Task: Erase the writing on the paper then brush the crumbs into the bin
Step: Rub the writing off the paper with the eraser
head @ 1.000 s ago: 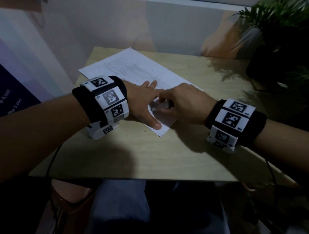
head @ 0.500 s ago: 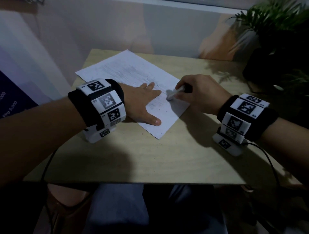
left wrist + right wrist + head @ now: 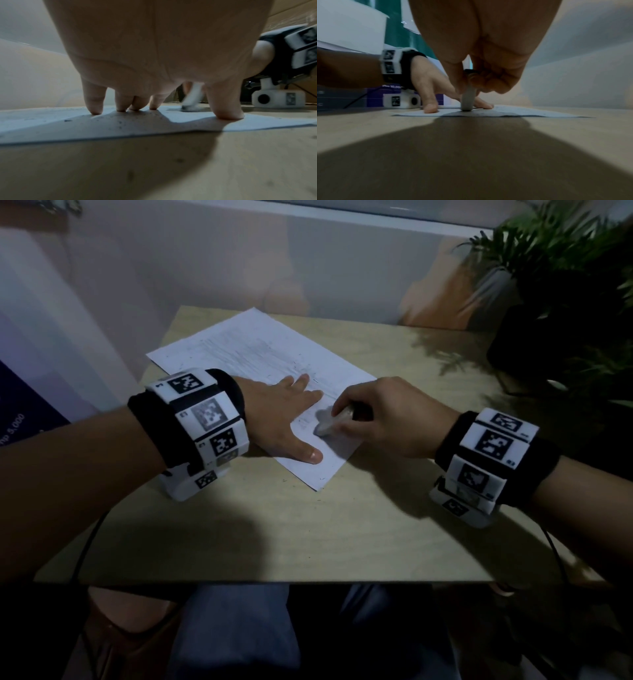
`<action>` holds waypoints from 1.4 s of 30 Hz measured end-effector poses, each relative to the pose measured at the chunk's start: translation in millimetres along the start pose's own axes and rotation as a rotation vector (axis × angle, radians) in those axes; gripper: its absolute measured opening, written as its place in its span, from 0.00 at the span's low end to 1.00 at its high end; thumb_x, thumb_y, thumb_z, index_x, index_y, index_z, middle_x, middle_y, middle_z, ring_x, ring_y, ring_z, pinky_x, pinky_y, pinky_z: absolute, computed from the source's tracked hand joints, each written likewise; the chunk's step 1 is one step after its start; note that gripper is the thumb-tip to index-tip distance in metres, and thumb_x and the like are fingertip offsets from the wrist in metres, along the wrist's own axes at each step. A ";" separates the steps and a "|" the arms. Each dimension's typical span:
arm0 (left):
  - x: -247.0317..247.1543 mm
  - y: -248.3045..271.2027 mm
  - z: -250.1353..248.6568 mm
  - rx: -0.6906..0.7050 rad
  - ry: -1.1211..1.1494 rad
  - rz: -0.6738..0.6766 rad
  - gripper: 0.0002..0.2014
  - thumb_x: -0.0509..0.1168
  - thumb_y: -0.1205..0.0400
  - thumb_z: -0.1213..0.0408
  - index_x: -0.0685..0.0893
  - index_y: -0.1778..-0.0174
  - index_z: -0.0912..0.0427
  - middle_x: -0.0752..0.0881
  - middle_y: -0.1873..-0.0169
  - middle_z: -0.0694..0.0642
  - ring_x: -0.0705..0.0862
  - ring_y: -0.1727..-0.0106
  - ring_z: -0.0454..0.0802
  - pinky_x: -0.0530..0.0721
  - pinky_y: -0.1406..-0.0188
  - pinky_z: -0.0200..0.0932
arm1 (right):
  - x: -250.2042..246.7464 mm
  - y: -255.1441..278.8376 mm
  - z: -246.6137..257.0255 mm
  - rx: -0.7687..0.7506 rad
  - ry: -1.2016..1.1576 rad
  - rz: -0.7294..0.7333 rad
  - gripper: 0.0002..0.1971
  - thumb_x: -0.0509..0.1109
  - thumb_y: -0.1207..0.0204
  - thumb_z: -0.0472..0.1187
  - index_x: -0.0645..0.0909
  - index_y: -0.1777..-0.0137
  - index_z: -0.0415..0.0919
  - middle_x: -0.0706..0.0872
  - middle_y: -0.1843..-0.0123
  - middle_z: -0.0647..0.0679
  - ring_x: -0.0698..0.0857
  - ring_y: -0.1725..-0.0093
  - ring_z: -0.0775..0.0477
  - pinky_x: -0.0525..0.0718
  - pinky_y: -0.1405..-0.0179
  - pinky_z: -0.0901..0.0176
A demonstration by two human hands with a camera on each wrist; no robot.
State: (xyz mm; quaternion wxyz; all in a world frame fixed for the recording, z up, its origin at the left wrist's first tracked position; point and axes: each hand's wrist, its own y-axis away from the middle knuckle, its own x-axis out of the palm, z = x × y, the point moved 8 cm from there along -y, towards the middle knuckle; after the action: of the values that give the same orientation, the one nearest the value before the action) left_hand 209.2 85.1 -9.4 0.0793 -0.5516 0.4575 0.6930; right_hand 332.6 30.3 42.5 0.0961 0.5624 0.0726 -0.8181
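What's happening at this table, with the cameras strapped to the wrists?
A person is rubbing pencil writing off a sheet of paper on a wooden table. The left hand lies flat with fingers spread, pinning the sheet down. The right hand grips a white eraser and presses its tip onto the near end of the page. Faint writing remains farther up, and small dark crumbs dot the paper. No bin is in view.

Left hand [image 3: 281, 412] flat, palm down, fingers [image 3: 93, 100] straight and spread, thumb splayed toward the body, tips pressed on the paper [image 3: 253, 354]. Right hand [image 3: 390, 419] curled, thumb and fingers pinching the eraser [image 3: 334, 422] with its tip down on the sheet, just beside the left fingertips. Both forearms reach in from the near edge, each wrist wearing a band.
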 end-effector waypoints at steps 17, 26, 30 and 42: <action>1.7 2.5 -1.4 0.007 -0.029 0.032 0.55 0.56 0.23 0.23 0.30 0.12 0.44 0.28 0.13 0.54 0.35 0.10 0.55 0.50 0.12 0.65 | -19.0 -3.9 -29.5 0.073 0.100 -0.151 0.17 0.70 0.22 0.55 0.86 0.48 0.40 0.83 0.61 0.49 0.80 0.60 0.45 0.71 0.62 0.54; 2.4 4.9 -2.6 0.005 -0.029 0.048 0.59 0.54 0.29 0.19 0.30 0.12 0.43 0.27 0.13 0.54 0.34 0.10 0.54 0.49 0.12 0.65 | -23.8 -6.6 -42.8 0.129 0.115 -0.179 0.15 0.71 0.22 0.53 0.86 0.52 0.40 0.85 0.61 0.46 0.82 0.58 0.40 0.74 0.61 0.51; 1.7 4.3 -1.9 -0.002 -0.024 0.026 0.57 0.55 0.26 0.20 0.31 0.11 0.42 0.28 0.12 0.53 0.35 0.10 0.55 0.44 0.11 0.64 | -12.6 -0.7 -21.4 0.015 0.055 -0.104 0.13 0.73 0.23 0.50 0.88 0.48 0.41 0.88 0.59 0.48 0.83 0.59 0.45 0.79 0.56 0.50; 5.0 3.7 4.7 -0.076 0.033 0.058 0.63 0.53 0.40 0.14 0.30 0.14 0.33 0.26 0.13 0.53 0.34 0.11 0.64 0.49 0.15 0.76 | -13.2 -4.9 -29.0 0.062 0.006 -0.065 0.14 0.72 0.23 0.53 0.89 0.49 0.43 0.86 0.61 0.53 0.82 0.61 0.51 0.76 0.61 0.55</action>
State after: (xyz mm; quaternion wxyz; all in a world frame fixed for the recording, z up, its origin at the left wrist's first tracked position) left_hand 201.7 84.5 -11.7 0.0307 -0.5522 0.4479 0.7025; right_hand 362.3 42.7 44.5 0.0519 0.5648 0.0656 -0.8210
